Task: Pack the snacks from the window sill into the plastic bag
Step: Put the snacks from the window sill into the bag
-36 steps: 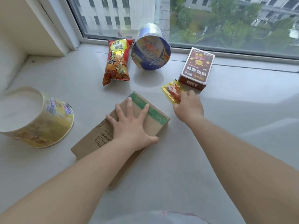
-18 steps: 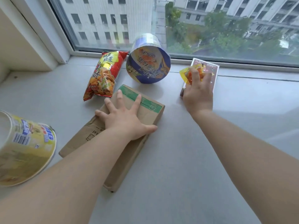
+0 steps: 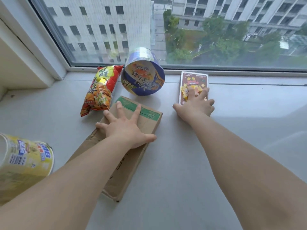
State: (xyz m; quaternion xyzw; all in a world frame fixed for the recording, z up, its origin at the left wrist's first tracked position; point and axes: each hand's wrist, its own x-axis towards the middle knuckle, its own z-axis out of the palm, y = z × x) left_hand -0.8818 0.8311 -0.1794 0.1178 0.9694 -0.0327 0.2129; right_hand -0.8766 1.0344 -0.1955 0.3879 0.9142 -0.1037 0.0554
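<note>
My left hand [image 3: 126, 130] rests flat, fingers spread, on a brown cardboard box [image 3: 150, 116] with green tape in the middle of the grey window sill [image 3: 179, 180]. My right hand [image 3: 196, 108] grips the near end of a red-and-white snack box [image 3: 194, 77] by the window. Thumb and curled fingers span its sides, and two straight fingers press a small yellow snack packet [image 3: 184, 92] onto its top. A red-and-yellow chips bag [image 3: 99, 92] and a blue instant noodle bowl [image 3: 142, 78] on its side lie beyond the cardboard box.
A yellow instant noodle bowl [image 3: 25, 163] lies on its side at the near left. The window frame [image 3: 54, 63] and glass close off the back, and a wall recess stands at the far left. Bare sill stretches to the right.
My right hand picked up the yellow packet, carried it onto the red-and-white box and now spans the box's near end. My left hand stayed flat on the cardboard box.
</note>
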